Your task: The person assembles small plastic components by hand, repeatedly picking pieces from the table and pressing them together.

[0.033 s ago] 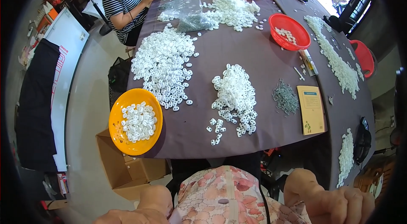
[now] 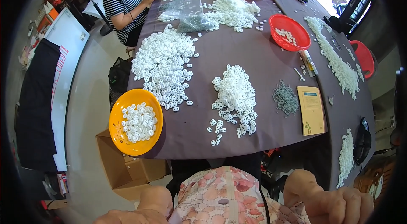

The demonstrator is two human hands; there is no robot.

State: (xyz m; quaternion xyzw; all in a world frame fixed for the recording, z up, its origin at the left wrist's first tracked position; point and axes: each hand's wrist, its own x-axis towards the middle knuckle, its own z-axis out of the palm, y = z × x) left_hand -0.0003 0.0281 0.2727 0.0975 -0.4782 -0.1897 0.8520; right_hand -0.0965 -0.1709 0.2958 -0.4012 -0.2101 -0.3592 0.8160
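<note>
My left hand [image 2: 131, 213] is low at the bottom edge, in front of my body and off the table. Its fingers are cut off by the picture's edge. At the lower right, my right hand [image 2: 339, 204] has its fingers curled in; whatever they hold, if anything, is hidden. Closest to my left hand on the table is an orange plate [image 2: 121, 139] with white plastic oval pieces [image 2: 140, 122]. A pile of white two-holed pieces [image 2: 235, 92] lies straight ahead, several strewn at its near end. Right of it sits a heap of small grey pins [image 2: 285, 98].
A larger white heap [image 2: 163, 63] spreads at the left, below a clear plastic bag [image 2: 193, 14]. A yellow booklet [image 2: 311, 109] and a red basket [image 2: 290, 33] are at the right. Under the table's left corner stands a cardboard box [image 2: 110, 160]. Another person [image 2: 125, 5] sits far left.
</note>
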